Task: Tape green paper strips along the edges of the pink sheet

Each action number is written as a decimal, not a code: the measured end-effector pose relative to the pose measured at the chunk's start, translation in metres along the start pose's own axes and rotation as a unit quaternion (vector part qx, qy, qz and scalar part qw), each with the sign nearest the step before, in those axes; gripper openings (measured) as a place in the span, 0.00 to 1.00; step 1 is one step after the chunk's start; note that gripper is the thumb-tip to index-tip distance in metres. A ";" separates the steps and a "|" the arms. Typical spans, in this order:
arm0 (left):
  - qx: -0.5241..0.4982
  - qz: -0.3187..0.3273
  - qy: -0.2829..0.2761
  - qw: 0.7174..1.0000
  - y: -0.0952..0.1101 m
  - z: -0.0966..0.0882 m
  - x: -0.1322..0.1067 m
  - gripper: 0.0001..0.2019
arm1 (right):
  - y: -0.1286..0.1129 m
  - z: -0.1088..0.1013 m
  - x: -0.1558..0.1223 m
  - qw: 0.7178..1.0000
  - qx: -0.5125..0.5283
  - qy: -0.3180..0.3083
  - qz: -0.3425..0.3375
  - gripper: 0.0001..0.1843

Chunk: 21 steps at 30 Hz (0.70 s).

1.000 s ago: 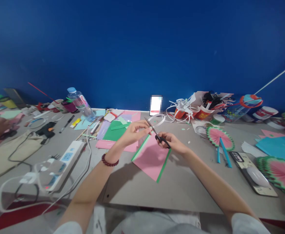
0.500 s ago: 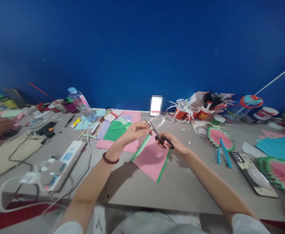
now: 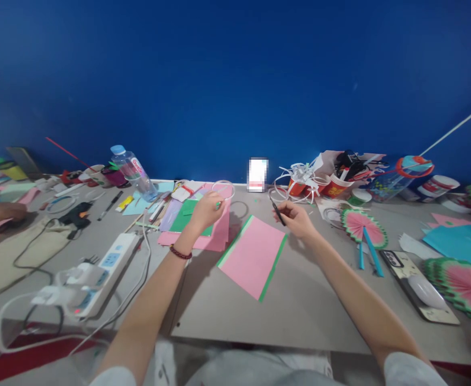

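My left hand (image 3: 208, 210) is closed over the stacked green and pink sheets. A thin white ring, which looks like a narrow roll of tape (image 3: 233, 188), sticks out beyond its fingers, and a bit of green shows at the fingertips. In my right hand (image 3: 297, 219) are black-handled scissors (image 3: 277, 211), held above the table at the sheet's far right corner and seen nearly edge-on. Between my forearms lies a pink paper sheet (image 3: 254, 257) with green strips along two opposite sides. A pale narrow line runs inside its left green strip.
To the left are a power strip (image 3: 109, 273) with cables, a glue gun (image 3: 76, 215) and a tilted water bottle (image 3: 134, 170). Paper cups with tools (image 3: 335, 187), watermelon-pattern paper fans (image 3: 364, 229) and a phone under a mouse (image 3: 426, 292) are right. Another person's hand (image 3: 2, 212) works far left.
My hands have moved apart. The left went left and slightly down with the white ring; the right drew right with the scissors, which turned edge-on. The pink sheet stayed put.
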<state>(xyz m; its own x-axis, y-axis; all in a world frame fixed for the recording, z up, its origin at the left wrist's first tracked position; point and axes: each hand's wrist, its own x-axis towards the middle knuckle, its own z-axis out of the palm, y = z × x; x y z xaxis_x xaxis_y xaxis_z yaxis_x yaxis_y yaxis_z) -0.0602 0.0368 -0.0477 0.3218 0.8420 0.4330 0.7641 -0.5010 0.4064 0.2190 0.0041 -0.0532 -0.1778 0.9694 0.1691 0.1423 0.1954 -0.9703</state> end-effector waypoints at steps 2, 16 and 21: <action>0.071 -0.020 -0.024 0.997 -0.015 0.012 -0.003 0.13 | 0.012 -0.007 0.005 0.989 -0.145 0.018 -0.012 0.11; 0.080 -0.049 -0.035 0.995 -0.046 0.030 -0.013 0.12 | 0.072 -0.028 0.017 0.899 -0.436 0.030 0.007 0.09; 0.124 -0.061 -0.032 0.990 -0.041 0.031 -0.014 0.11 | 0.081 -0.031 0.019 0.906 -0.419 0.060 0.012 0.09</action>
<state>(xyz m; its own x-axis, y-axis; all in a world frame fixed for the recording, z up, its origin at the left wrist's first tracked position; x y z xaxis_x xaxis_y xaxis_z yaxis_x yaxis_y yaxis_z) -0.0788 0.0517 -0.0950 0.2478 0.9082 0.3371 0.9105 -0.3373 0.2393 0.2576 0.0430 -0.1232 -0.0645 0.9740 0.2170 0.8429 0.1696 -0.5107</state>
